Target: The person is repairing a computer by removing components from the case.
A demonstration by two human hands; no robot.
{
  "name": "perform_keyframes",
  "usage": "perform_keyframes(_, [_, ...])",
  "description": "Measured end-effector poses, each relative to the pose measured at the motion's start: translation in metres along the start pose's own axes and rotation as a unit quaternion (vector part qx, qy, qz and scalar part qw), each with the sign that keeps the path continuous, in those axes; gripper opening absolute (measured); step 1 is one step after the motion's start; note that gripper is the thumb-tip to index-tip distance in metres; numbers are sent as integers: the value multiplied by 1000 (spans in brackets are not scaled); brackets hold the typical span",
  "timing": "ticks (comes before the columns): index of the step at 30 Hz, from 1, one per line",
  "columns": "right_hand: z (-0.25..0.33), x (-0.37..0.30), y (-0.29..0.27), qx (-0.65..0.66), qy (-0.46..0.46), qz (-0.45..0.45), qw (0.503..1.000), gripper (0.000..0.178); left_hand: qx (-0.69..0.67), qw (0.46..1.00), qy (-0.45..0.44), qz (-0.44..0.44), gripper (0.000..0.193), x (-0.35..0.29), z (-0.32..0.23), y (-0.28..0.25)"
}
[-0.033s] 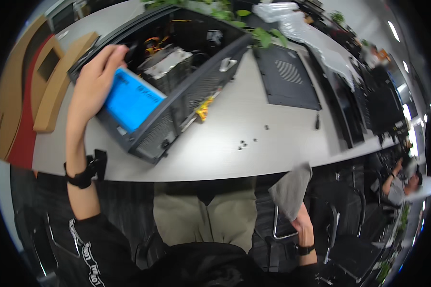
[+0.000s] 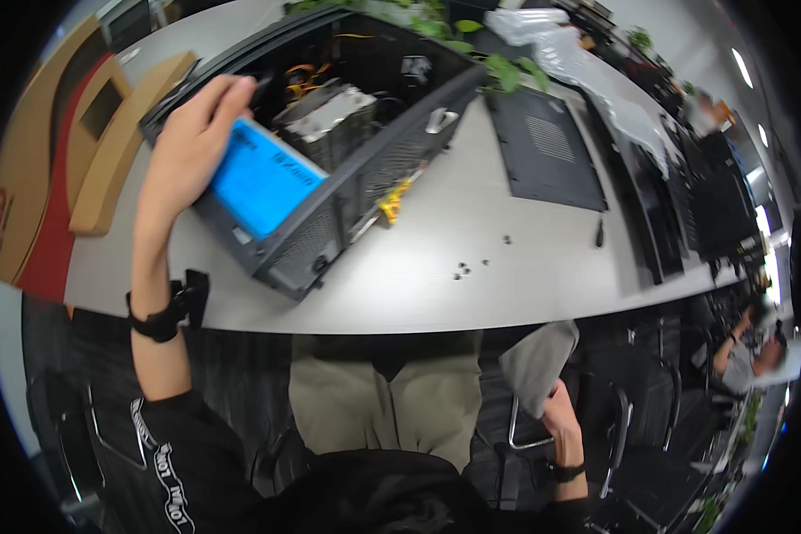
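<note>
An opened black computer case [image 2: 365, 165] lies on the table, its inside showing cables and a silver metal part [image 2: 334, 111]. In its near left end sits a power supply with a bright blue label [image 2: 269, 182]. My left hand [image 2: 191, 147] is closed over the case's left edge, beside the blue label; some of its fingertips are hidden. Off the table's front edge, my right hand [image 2: 561, 416] grips a grey cloth [image 2: 540, 365], which stands up from the fingers. A yellow piece [image 2: 392, 203] sticks out at the case's near side.
Several small screws [image 2: 463, 270] lie on the table [image 2: 418, 294]. To the right are a black side panel [image 2: 547, 147], a small black screwdriver-like tool [image 2: 600, 233] and bubble wrap [image 2: 570, 62]. Cardboard boxes [image 2: 107, 169] stand at left, a plant [image 2: 507, 71] behind. Another person [image 2: 743, 360] sits far right.
The view has shifted slightly, so the table things appear a little to the right. The grey cloth has sunk a bit and bent over at its top. My left hand keeps its place on the case.
</note>
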State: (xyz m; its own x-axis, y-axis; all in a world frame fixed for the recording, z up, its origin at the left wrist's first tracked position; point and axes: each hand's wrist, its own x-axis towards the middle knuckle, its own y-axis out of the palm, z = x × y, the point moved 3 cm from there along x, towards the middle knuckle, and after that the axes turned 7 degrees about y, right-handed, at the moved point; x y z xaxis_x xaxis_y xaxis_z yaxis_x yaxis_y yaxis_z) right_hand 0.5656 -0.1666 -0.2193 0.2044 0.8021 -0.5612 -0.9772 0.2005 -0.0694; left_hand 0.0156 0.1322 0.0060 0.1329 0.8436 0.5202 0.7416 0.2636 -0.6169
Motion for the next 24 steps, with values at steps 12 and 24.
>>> perform_keyframes(12, [11,31,13,-687,-231,-132,676,25,57,997,-51,10,46,-10,0,-2])
perform_keyframes(24, [29,9,32,-154,-193,-135,960,16,66,997,-50,5,48,-8,-3,-3])
